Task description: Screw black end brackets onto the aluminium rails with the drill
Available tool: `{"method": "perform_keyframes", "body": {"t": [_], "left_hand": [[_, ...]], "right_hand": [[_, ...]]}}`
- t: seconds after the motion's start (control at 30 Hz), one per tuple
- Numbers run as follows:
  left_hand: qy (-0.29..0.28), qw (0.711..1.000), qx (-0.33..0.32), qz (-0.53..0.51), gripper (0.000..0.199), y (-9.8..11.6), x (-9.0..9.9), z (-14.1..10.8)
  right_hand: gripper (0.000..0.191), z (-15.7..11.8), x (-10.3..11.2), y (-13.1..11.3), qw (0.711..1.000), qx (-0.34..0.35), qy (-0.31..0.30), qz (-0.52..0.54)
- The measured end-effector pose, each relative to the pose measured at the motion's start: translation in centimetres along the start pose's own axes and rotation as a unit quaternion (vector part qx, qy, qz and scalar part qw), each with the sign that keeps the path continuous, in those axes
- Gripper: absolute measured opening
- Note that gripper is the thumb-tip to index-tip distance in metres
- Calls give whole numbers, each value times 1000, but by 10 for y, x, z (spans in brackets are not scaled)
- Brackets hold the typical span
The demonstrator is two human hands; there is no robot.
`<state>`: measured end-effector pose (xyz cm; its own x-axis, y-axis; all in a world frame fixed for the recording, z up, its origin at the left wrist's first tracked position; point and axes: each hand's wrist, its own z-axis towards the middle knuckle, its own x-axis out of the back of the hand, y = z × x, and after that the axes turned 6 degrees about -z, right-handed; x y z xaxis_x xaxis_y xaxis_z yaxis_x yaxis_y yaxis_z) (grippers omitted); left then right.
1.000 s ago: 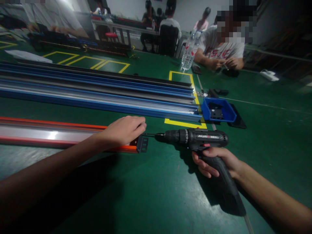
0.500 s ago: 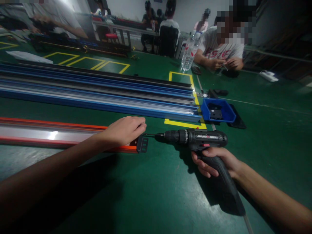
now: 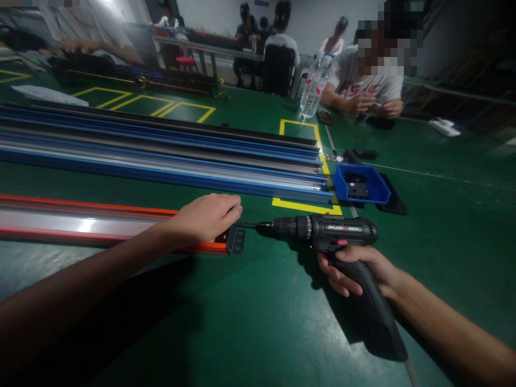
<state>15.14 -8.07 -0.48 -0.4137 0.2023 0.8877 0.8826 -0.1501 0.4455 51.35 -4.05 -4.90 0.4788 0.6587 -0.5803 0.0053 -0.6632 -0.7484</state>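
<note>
In my right hand [image 3: 355, 269] is a black corded power drill [image 3: 342, 231], held level with the fingers round its handle. Its long thin bit [image 3: 253, 223] points left and meets the end bracket [image 3: 237, 240] of an orange metal rail [image 3: 100, 223]; the exact contact is hidden behind my fingers. My left hand [image 3: 207, 217] lies over that rail end, its fingers curled down and closed on it. Whether those fingertips also pinch a screw, I cannot see. The black bracket has slots and sticks out past the rail.
Beyond the orange rail lie several blue and black rails [image 3: 181, 156] side by side. A blue bin [image 3: 360, 185] with black parts stands past their right ends. Plastic bottles [image 3: 312, 91] stand farther back. Across the table a co-worker [image 3: 363, 86] handles something small.
My hands, the drill and the orange rail hold almost the same place. Across the table, the co-worker's hands have moved slightly apart.
</note>
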Motion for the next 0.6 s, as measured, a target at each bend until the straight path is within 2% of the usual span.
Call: {"method": "perform_keyframes", "body": {"t": [0.6], "left_hand": [[4, 1000, 1, 11, 36, -1, -1, 0]], "right_hand": [[26, 0, 1, 1, 1000, 3, 0, 1]]}}
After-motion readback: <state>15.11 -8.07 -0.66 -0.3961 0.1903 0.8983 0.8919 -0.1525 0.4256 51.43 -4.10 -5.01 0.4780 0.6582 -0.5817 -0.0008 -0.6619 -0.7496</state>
